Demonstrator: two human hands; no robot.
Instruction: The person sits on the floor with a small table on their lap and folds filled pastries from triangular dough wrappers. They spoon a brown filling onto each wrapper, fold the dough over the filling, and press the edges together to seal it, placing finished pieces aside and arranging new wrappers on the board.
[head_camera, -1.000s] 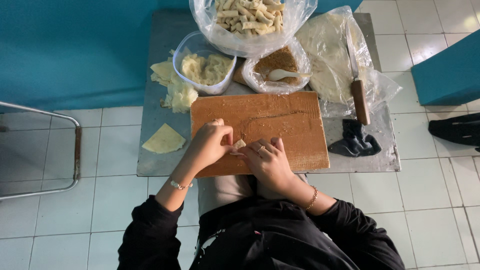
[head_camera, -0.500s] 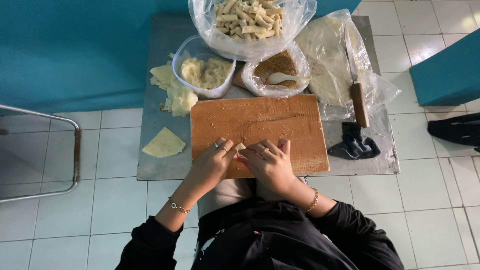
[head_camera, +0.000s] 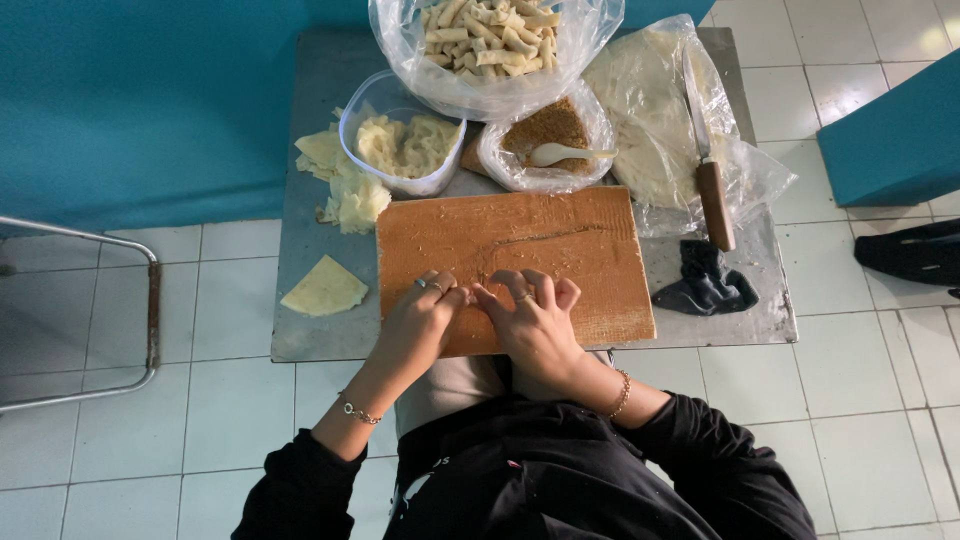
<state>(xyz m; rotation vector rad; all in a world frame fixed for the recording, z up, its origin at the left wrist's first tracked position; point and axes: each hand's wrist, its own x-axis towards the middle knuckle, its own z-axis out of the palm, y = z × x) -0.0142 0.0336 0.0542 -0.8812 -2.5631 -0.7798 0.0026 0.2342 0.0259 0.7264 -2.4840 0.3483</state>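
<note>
— Since a moment ago our left hand (head_camera: 420, 320) has slid in toward the right hand (head_camera: 535, 320), and both now sit fingertip to fingertip at the near edge of the brown board (head_camera: 560, 240).

— And the roll itself?

— Mostly hidden; only a pale sliver shows between our fingertips (too small to say more). Both hands have fingers curled down over it, pressing rather than clasping.

— Around us?

— On the grey table (head_camera: 310, 335): a loose wrapper (head_camera: 323, 288) left of the board, a clear tub of pale filling (head_camera: 405, 145), a bag of brown crumbs with a white spoon (head_camera: 560, 153), a bag of finished rolls (head_camera: 490, 35), and a wooden-handled knife (head_camera: 712, 190) lying on bagged wrapper sheets (head_camera: 650, 120).
</note>
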